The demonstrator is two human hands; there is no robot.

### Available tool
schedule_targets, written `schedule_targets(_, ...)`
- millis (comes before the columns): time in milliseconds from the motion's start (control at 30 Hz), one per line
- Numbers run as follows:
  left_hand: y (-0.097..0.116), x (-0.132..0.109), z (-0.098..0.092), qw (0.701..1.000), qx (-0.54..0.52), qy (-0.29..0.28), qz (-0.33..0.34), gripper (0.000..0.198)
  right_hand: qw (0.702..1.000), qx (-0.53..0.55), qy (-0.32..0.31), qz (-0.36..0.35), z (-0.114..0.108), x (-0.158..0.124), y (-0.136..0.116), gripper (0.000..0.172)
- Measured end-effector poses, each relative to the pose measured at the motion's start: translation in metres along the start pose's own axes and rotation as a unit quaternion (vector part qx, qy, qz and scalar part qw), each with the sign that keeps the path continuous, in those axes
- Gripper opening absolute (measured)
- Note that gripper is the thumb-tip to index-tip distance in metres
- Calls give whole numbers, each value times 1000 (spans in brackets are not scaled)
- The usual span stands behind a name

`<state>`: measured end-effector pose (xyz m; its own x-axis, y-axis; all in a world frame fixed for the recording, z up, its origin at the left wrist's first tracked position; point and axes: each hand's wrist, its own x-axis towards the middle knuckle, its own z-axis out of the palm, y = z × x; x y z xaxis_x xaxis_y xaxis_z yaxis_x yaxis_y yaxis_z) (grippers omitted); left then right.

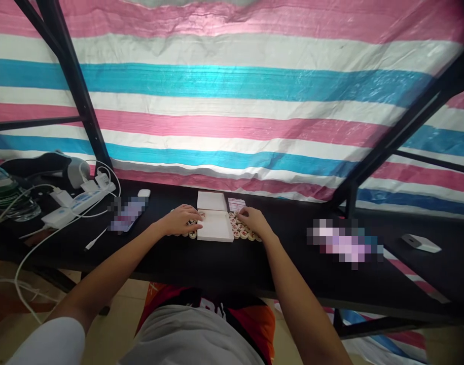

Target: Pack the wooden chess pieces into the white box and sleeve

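A shallow white box (215, 228) lies open on the black table, its lid part (211, 201) folded back behind it. One round xiangqi piece (202, 215) with a red character sits in the box's far left corner, by the fingertips of my left hand (182, 220). That hand rests at the box's left edge, thumb and forefinger apart, partly covering black-character pieces (192, 234). Right of the box, several red-character pieces (243, 232) lie in rows. My right hand (253, 221) is over their far end, its thumb and fingers pinched on one piece, mostly hidden.
A printed card (236, 205) lies behind the red pieces. To the left are a phone (129, 215), a power strip (79, 205) with white cables and a bottle (11, 195). A blurred item (344, 243) and a white charger (421, 243) lie to the right. Striped sheeting (232, 101) hangs behind.
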<state>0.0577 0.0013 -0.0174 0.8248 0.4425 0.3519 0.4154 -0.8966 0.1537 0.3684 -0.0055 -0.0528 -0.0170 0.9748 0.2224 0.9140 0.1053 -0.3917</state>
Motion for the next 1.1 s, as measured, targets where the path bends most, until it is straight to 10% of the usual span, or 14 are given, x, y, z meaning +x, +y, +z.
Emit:
schedule_targets(900, -40, -14, -12, 978, -65, 57, -191, 44, 999, 29, 14, 14, 13, 3, -5, 18)
schedule_targets(1100, -45, -16, -15, 976, -54, 57, -201, 44, 988, -55, 131, -63, 0, 0, -21, 14)
